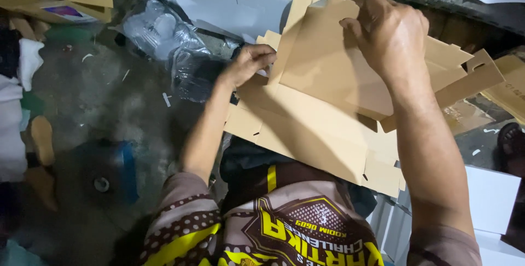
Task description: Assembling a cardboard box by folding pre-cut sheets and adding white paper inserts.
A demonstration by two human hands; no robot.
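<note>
Box folding in hand: left hand (249, 63) pinches cardboard blank (311, 129) edge at 9 o'clock; right hand (391, 33) grips raised flap (328, 58), 12 o'clock. Next likely needs crease pressed square.

Flat die-cut sheet of matt brown cardboard (322, 107), smooth-faced with raw cut edges; crinkled glossy clear plastic bag (175, 41) catching glare; rough, dull grey concrete floor (109, 102); stack of smooth matt white card panels (219, 6); soft printed brown-and-yellow cloth shirt (284, 222).
</note>
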